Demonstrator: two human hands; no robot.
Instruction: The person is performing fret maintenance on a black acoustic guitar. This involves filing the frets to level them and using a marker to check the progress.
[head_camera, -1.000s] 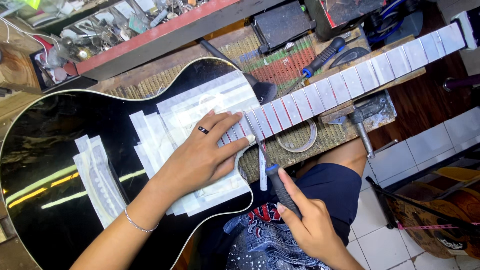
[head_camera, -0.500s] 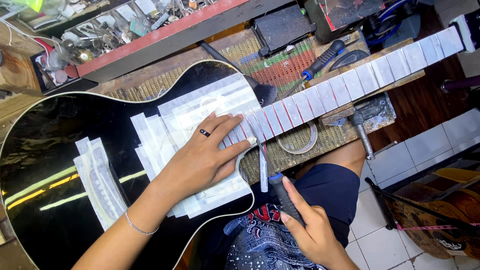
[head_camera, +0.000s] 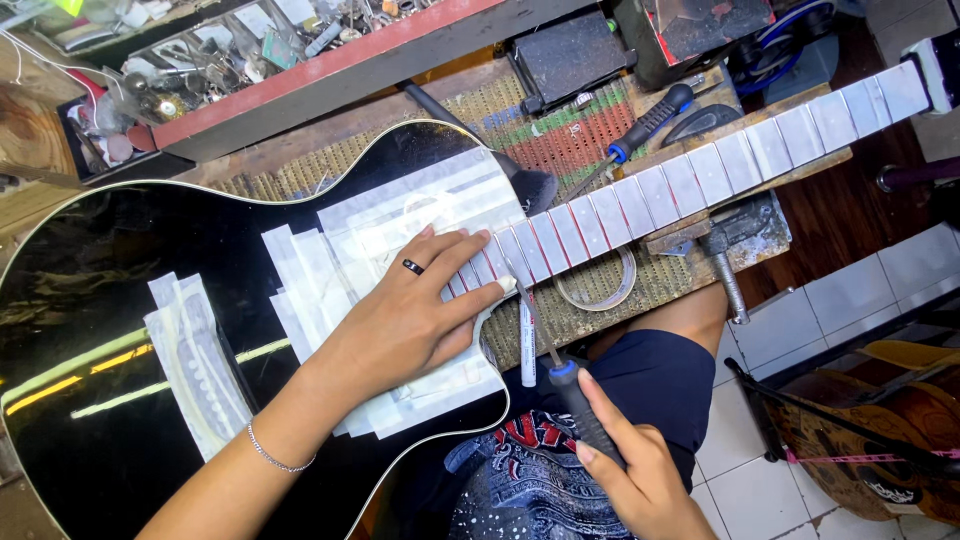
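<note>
Hands first: left hand (head_camera: 415, 320) is spread flat, palm down, on the black acoustic guitar (head_camera: 120, 300), right where the neck joins the body, fingers resting on the masking tape (head_camera: 400, 225) that covers the top around the end of the fretboard (head_camera: 700, 170). It grips nothing, just presses down, and there's a dark ring (head_camera: 412, 267) on one finger plus a thin bracelet (head_camera: 275, 455) at the wrist. Right hand (head_camera: 635, 475) is closed around the dark handle of a thin file-like tool (head_camera: 560, 370), and its narrow metal shaft runs up to the taped fretboard just beside the left fingertips. Can't tell exactly whether the tip touches a fret or the tape between. Fretboard is masked in pale strips the whole way out from the guitar body. A white marker pen (head_camera: 527, 345) lies on the table just below the neck joint, a roll of tape (head_camera: 597, 282) sits under the neck, a hammer (head_camera: 725, 250) further out along it, and a blue-handled screwdriver (head_camera: 640, 125) above the neck.
</note>
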